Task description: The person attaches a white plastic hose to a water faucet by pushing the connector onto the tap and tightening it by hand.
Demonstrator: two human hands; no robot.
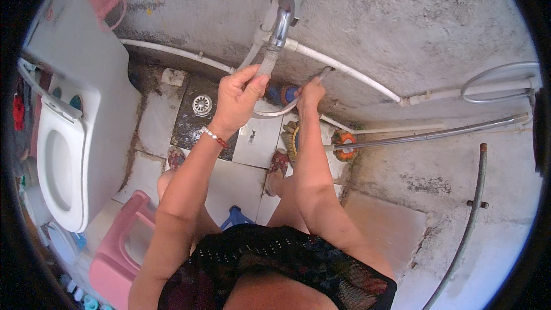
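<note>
A chrome wall tap (282, 23) with a grey handle juts from the rough cement wall. A translucent braided hose (268, 61) is fitted over its spout. My left hand (239, 99), with a beaded bracelet at the wrist, grips this hose just below the tap. From there the hose sags in a loop and rises into my right hand (311, 94), which is shut around it near the free end. That end points towards the wall, under a white pipe (344, 71). A blue object (289, 94) sits partly hidden behind my right hand.
A round metal drain (202, 105) lies in wet dark floor to the left. A white toilet (64, 172) and pink plastic stool (116, 258) stand at left. A metal pole (430, 134) reaches across the right, above an orange scrubber (345, 146). A grey hose (467, 232) hangs on the right wall.
</note>
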